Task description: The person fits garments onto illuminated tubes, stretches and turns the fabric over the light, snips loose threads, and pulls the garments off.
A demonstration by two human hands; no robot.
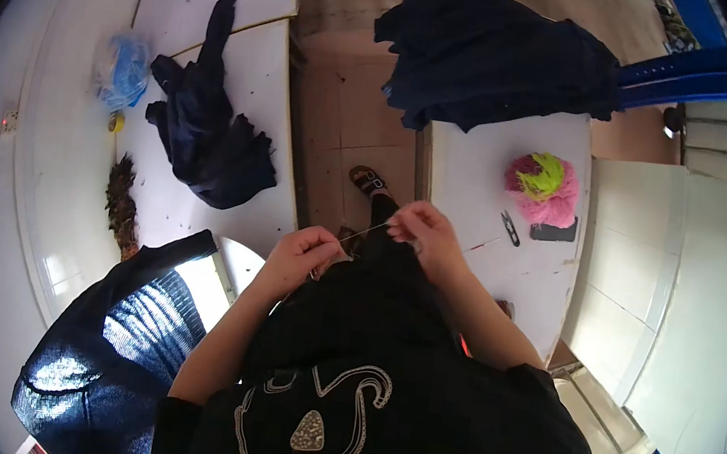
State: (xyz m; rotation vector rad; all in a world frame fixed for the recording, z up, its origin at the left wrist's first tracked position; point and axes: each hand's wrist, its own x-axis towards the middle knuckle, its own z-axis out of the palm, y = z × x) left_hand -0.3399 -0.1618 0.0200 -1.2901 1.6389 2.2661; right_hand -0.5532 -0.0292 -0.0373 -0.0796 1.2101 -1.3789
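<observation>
- Left hand (291, 263): thumb and finger closed in a pinch on one end of a thin pale thread (366, 230); the other fingers curl in, can't tell if they hide anything.
- Right hand (428, 239): fingertips closed on the other end, rest of the hand loosely curled.
- Thread: between the two hands, in front of the body, above the lap. Looks straight, so likely gripped at both ends to keep it tight; too fine to tell if a needle is on it.
- Snips (510, 229): on the right table (470, 172), just beside a dark flat object (553, 233) and pink yarn (557, 205) with yellow-green yarn (544, 177) on top. Probably kept there for easy reach.
- Dark cloth: one piece (493, 61) at the right table's far end, one (211, 140) on the left table (261, 60).
- Dark garment (157, 315): near left, over something bright, perhaps lit to show the knit.
- Black shirt (411, 432): pale outline design, no letters made out. No brands or labels readable anywhere.
</observation>
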